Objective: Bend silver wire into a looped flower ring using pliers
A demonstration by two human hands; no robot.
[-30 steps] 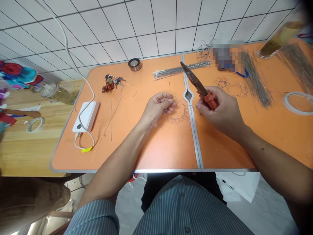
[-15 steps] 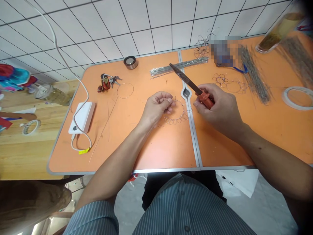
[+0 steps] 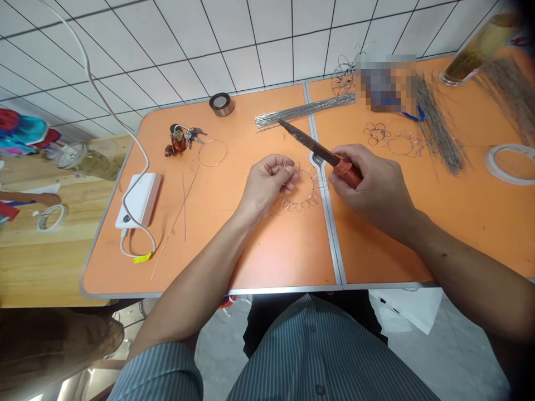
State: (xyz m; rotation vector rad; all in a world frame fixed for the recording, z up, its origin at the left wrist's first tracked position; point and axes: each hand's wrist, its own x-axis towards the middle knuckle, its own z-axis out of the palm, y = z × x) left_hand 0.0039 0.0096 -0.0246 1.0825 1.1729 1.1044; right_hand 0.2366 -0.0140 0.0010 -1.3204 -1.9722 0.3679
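Observation:
My left hand [image 3: 270, 181] pinches a ring of thin wire [image 3: 307, 201] by its left side, thumb against fingertips. Small petal-like wire loops run around the ring's outer edge. In my right hand [image 3: 371, 181] is a pair of long-nose pliers [image 3: 311, 143] with red handles, held in the fist. Their dark, tapered jaws point up and to the left, above the wire ring and apart from it. Whether the jaws are closed I cannot make out. A bundle of straight wires [image 3: 301, 111] lies behind the pliers' tip.
On the orange table [image 3: 284, 250] lie keys [image 3: 190, 135], a plain wire hoop [image 3: 213, 153], a tape roll [image 3: 221, 104] and a white power bank [image 3: 140, 200] with its cable. To the right are finished-looking wire flowers [image 3: 377, 134], more wires [image 3: 443, 131] and a white ring [image 3: 510, 164].
The pliers have tipped lower, their point shifting left and down over the wire bundle. My left hand keeps its pinch on the wire ring almost unmoved.

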